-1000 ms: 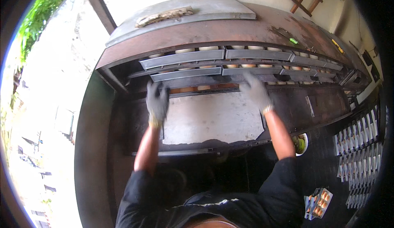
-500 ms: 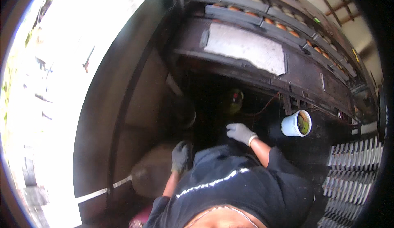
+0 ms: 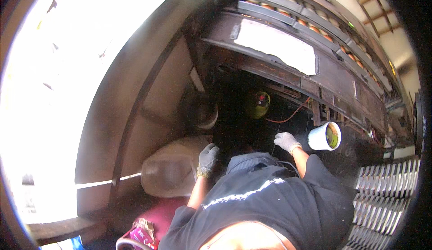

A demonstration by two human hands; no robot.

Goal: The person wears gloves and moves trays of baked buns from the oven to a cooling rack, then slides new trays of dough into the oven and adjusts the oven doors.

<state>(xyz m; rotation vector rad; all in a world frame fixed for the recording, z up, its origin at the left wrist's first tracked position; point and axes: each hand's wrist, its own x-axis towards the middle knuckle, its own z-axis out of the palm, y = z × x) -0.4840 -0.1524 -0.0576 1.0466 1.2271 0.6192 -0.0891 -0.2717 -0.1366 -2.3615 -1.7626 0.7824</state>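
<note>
My left hand (image 3: 208,160), in a grey work glove, is held low in front of me at the left, near a large pale plastic-wrapped bundle (image 3: 157,175). Its fingers are loosely bent, and nothing shows in them. In a lighter grey glove, my right hand (image 3: 287,142) hangs over the dark floor, just left of a white bucket (image 3: 317,139). It too looks empty, its fingers slightly curled and partly apart. Something yellow-green lies inside the bucket. Neither hand visibly touches anything.
A dark workbench (image 3: 274,76) runs across the far side, with a white sheet (image 3: 274,45) on it. Metal trays (image 3: 270,13) of round buns stand above. A yellow-green rounded container (image 3: 256,106) and orange hose (image 3: 294,113) are below. Stacked slatted metal (image 3: 387,180) is at right.
The view has shifted. Both hands appear further right, and the right hand is closer to the bucket with its fingers more curled. A dark red surface with packets now shows at lower left.
</note>
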